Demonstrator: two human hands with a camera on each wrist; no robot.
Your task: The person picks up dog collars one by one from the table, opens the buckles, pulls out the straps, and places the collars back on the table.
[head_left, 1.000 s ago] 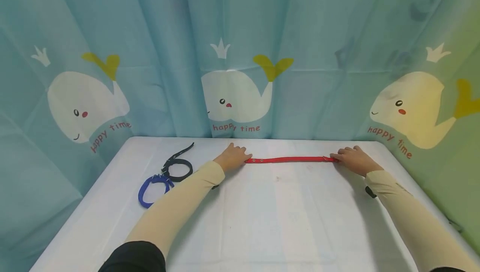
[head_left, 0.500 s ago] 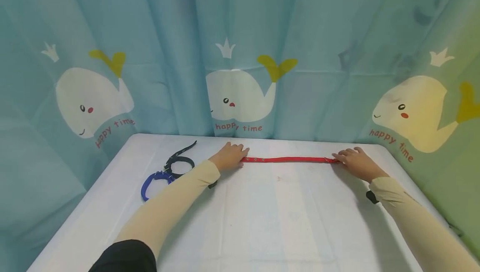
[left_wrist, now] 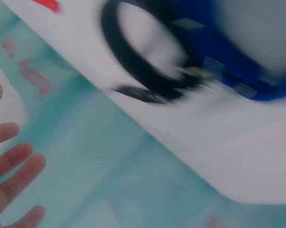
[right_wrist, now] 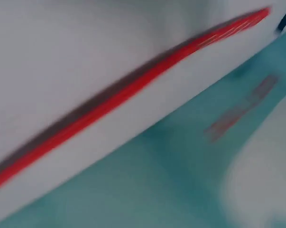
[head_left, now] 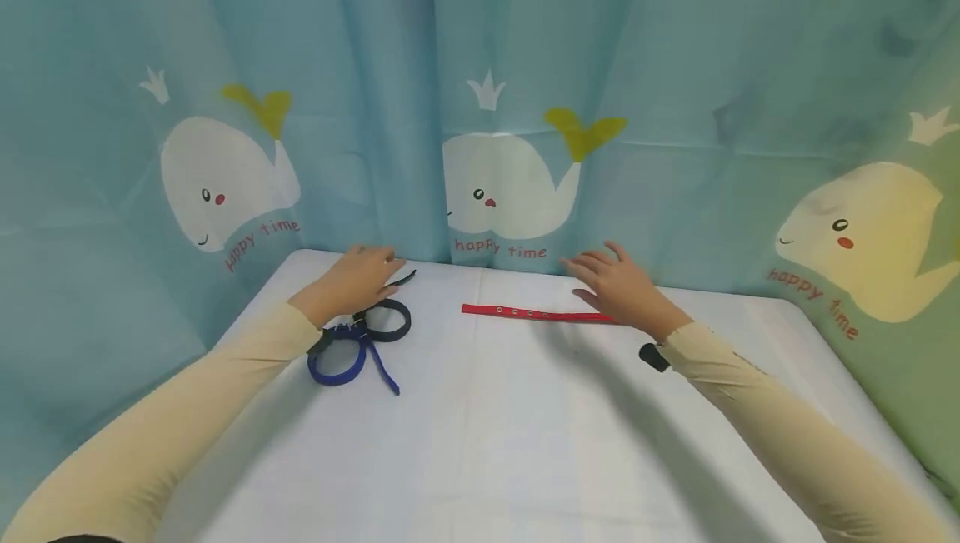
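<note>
In the head view, a red collar [head_left: 517, 312] with metal eyelets lies stretched out across the white table. My right hand [head_left: 626, 293] is over its right part, fingers spread and holding nothing. The same red collar [right_wrist: 109, 102] runs diagonally through the right wrist view. My left hand [head_left: 352, 283] hovers over the tail end of a black collar [head_left: 408, 322] that lies looped on the left. A blue collar [head_left: 333, 379], looped too, touches it on the near side. The left wrist view shows spread fingers [left_wrist: 19, 175] with nothing between them, apart from both loops.
A light blue curtain [head_left: 390, 176] with whale prints hangs behind the white table [head_left: 480, 443], close to its far edge. A black band [head_left: 654, 357] shows under the right sleeve.
Both hands have let go of the red collar's ends. My left hand moved left to above the black collar; my right hand moved left and lifted. The head view has shifted a little.
</note>
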